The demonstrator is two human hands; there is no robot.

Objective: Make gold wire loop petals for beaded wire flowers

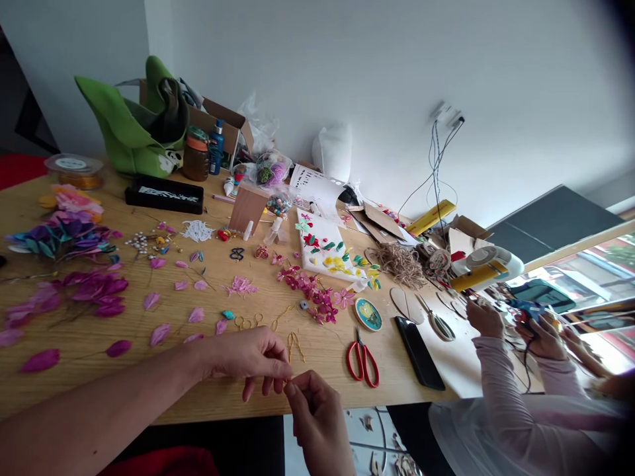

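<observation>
Head view puts my two hands at the near edge of the wooden table (89, 344), right where the top drops away to the floor. My left hand (248, 360) lies low over the wood with its fingers curled together, thumb and forefinger pinched on a thin gold wire loop (296, 345) that stands up just past the knuckles. My right hand (317, 413) hangs off the table edge, over the gap, its fingertips closed and meeting the left hand's at the wire; I cannot tell how much of the wire it holds. Just to the right lie red-handled scissors (363, 362), blades pointing away from me, and beyond them a black phone (419, 352) lying close to the edge. A round painted disc (368, 314) sits behind the scissors. The bare strip of wood to the left of my hands is the widest free room, bounded farther left and behind by scattered pink petals (159, 334) and a few more small gold wire loops (248, 322). At the right end of the table, another person's hands (516, 325) work on a blue glue gun (526, 309), well apart from mine.
</observation>
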